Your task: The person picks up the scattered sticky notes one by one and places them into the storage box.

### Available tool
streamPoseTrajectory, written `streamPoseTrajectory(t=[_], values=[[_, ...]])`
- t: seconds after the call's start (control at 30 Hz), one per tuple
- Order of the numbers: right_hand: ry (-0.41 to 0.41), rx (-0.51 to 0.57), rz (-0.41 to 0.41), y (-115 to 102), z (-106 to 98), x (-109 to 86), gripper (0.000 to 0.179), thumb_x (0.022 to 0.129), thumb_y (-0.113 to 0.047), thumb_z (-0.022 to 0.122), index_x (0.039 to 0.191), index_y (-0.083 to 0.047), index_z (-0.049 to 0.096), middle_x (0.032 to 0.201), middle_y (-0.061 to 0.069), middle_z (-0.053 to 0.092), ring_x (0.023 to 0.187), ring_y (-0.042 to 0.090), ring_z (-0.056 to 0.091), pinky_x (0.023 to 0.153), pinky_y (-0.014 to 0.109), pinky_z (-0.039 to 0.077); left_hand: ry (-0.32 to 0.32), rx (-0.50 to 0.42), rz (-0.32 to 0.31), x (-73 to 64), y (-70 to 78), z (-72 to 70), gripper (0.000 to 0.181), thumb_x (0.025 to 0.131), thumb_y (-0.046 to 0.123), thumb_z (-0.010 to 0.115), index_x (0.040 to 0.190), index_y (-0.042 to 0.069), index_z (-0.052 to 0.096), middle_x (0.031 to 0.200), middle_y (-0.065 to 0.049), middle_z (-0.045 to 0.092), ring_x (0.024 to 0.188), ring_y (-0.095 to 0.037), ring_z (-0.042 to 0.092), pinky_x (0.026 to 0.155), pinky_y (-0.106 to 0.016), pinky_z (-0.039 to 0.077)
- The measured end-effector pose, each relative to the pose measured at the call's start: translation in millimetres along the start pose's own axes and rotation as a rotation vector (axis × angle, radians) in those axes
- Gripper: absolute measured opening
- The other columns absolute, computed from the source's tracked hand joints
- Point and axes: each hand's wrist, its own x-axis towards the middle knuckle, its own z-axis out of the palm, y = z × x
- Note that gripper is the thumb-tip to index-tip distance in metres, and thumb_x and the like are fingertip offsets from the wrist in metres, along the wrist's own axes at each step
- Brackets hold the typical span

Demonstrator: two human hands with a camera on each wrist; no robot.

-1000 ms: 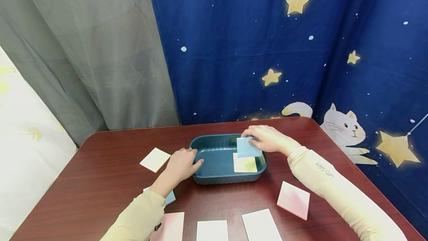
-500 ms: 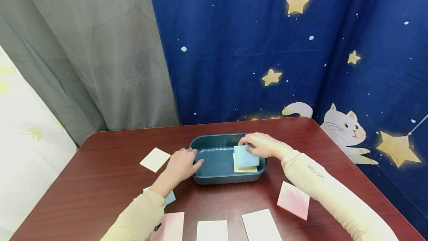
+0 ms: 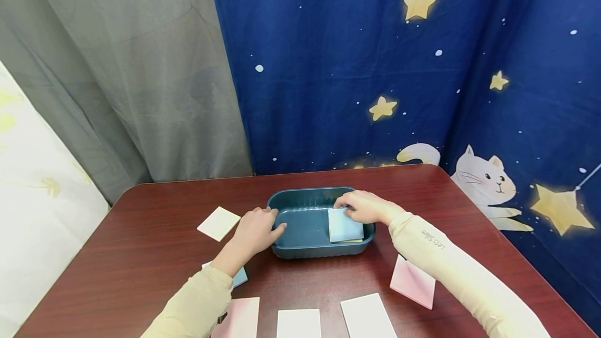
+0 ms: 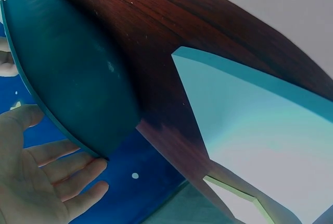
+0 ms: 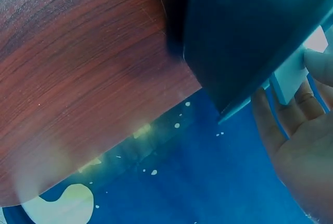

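Note:
A dark teal plastic tub (image 3: 300,223) stands on the table. My right hand (image 3: 368,207) pinches the far edge of a light blue sticky note pad (image 3: 345,226) inside the tub's right end. That pad lies over a yellow one, whose edge (image 3: 354,240) peeks out below. In the right wrist view, thumb and fingers sit on either side of the blue pad (image 5: 289,81). My left hand (image 3: 255,231) rests at the tub's left end; in the left wrist view its fairly straight fingers (image 4: 78,179) touch the rim (image 4: 62,125).
On the reddish-brown table (image 3: 155,244) lie a cream pad (image 3: 218,224) at left, another blue pad (image 3: 240,277) partly under my left wrist, pink pads (image 3: 241,317) (image 3: 413,283), and white pads (image 3: 298,324) (image 3: 368,316) near the front. Curtains hang behind the table.
My right hand has lowered the blue sticky note pad into the tub, moving slightly left and toward me, until it covers most of the yellow pad. The left hand has stayed put.

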Motion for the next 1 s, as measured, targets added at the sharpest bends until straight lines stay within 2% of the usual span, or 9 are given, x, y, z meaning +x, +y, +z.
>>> streamPoseTrajectory(t=[0.2, 0.37, 0.6, 1.0], values=[[0.021, -0.066, 0.006, 0.1, 2.9, 4.3, 0.026, 0.084, -0.002, 0.050, 0.107, -0.008, 0.062, 0.105, 0.005, 0.059, 0.097, 0.019, 0.053, 0.080, 0.039, 0.042, 0.001, 0.009, 0.002, 0.2, 0.0, -0.6, 0.039, 0.081, 0.035, 0.059, 0.097, 0.000, 0.064, 0.091, -0.015, 0.063, 0.072, -0.027, 0.058, 0.061, -0.037, 0.048], [0.023, -0.080, 0.023, 1.0, 6.4, 7.6, 0.027, 0.084, -0.002, 0.049, 0.107, -0.008, 0.063, 0.105, 0.005, 0.059, 0.096, 0.019, 0.053, 0.080, 0.039, 0.042, 0.003, -0.001, 0.001, 0.4, 0.2, -1.0, 0.037, 0.081, 0.033, 0.060, 0.097, 0.000, 0.064, 0.088, -0.014, 0.063, 0.070, -0.027, 0.057, 0.061, -0.038, 0.048], [0.030, -0.130, 0.048, 3.8, 13.0, 12.3, 0.026, 0.085, -0.003, 0.049, 0.106, -0.012, 0.063, 0.102, 0.003, 0.059, 0.092, 0.017, 0.054, 0.078, 0.037, 0.043, -0.005, -0.005, -0.002, 0.4, -0.3, -0.4, 0.038, 0.081, 0.033, 0.060, 0.098, -0.001, 0.063, 0.090, -0.015, 0.063, 0.072, -0.027, 0.058, 0.061, -0.038, 0.048], [-0.015, -0.166, 0.083, 3.8, 20.6, 18.1, 0.030, 0.085, -0.002, 0.047, 0.110, -0.009, 0.060, 0.103, 0.007, 0.059, 0.093, 0.021, 0.055, 0.079, 0.039, 0.042, -0.015, -0.002, -0.010, -0.5, -0.7, 0.1, 0.039, 0.081, 0.034, 0.060, 0.098, -0.001, 0.063, 0.088, -0.014, 0.063, 0.071, -0.026, 0.057, 0.060, -0.037, 0.048]])
